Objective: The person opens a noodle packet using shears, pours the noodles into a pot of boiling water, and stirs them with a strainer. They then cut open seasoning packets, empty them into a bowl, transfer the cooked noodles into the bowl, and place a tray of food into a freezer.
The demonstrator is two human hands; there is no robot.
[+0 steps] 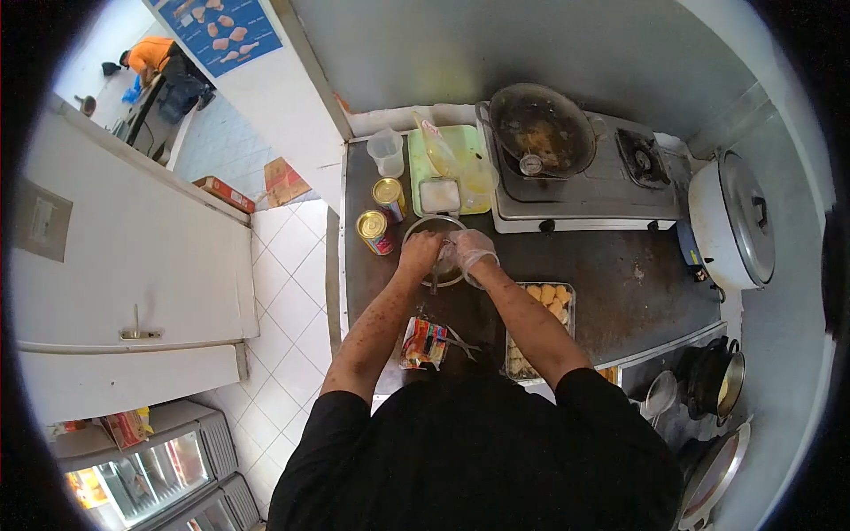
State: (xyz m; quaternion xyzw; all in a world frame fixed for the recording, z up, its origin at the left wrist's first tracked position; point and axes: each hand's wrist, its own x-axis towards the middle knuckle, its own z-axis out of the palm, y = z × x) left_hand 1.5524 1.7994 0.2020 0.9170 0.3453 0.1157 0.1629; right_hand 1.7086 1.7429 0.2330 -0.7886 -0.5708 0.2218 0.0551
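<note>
My left hand (420,252) is bare and grips the near-left rim of a small metal bowl (428,225) on the dark counter. My right hand (472,254) wears a thin clear glove and is closed inside the bowl, over its right half; what it holds is hidden. A utensil handle (434,281) sticks out of the bowl toward me. A foil tray (560,289) of yellowish food pieces lies just right of my right forearm. A colourful packet (423,342) and tongs (462,344) lie near the front edge.
Two tins (376,232) (389,196) and a clear measuring jug (386,152) stand left of the bowl. A green tray (458,142) holds a white tub. On the gas stove (591,190) sits a dark wok (541,130). A white lidded cooker (733,221) is at right. A person in orange is far off at top left.
</note>
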